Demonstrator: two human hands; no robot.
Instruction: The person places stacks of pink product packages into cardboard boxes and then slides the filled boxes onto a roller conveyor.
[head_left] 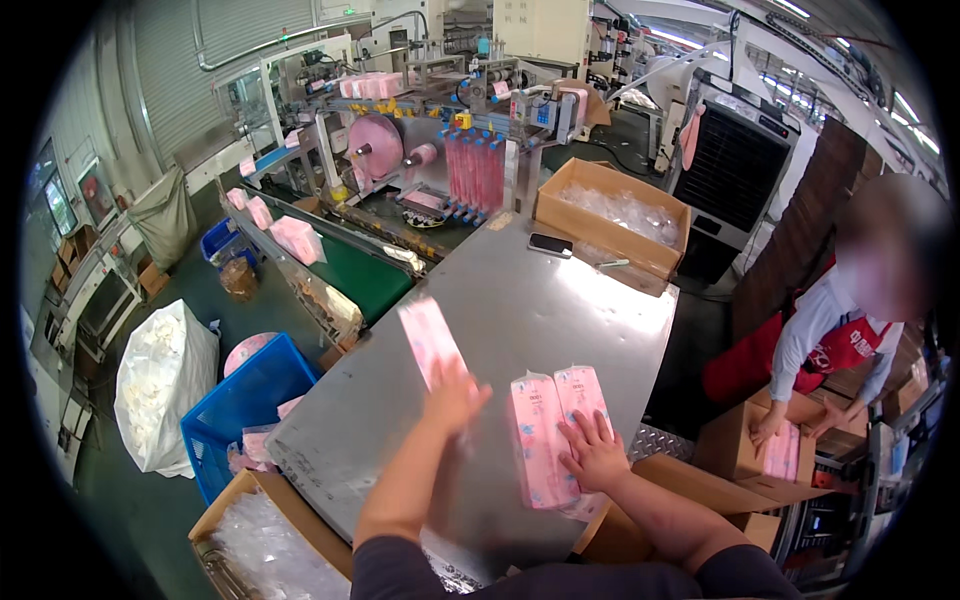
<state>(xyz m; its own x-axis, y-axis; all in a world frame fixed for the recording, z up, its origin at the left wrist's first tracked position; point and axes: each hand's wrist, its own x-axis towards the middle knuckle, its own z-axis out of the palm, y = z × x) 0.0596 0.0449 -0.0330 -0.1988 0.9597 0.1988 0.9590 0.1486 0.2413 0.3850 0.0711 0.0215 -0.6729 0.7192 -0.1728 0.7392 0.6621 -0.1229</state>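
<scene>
My left hand (452, 402), smeared a little by motion, grips the near end of a pink tissue pack (425, 330) over the middle of the metal table (350, 415). The pack points away from me, and the fingers cover its near end. To the right, two more pink packs lie side by side, a left one (540, 440) and a right one (580, 390). My right hand (597, 455) rests on the right one with its fingers spread flat. A clear wrapper shows around these two packs.
An open carton of clear plastic bags (615, 210) stands at the table's far right, near a phone (551, 245). A green conveyor (365, 275) carries pink packs at the left. A blue crate (240, 400) adjoins the table. A co-worker's hands (770, 425) are at a carton on the right.
</scene>
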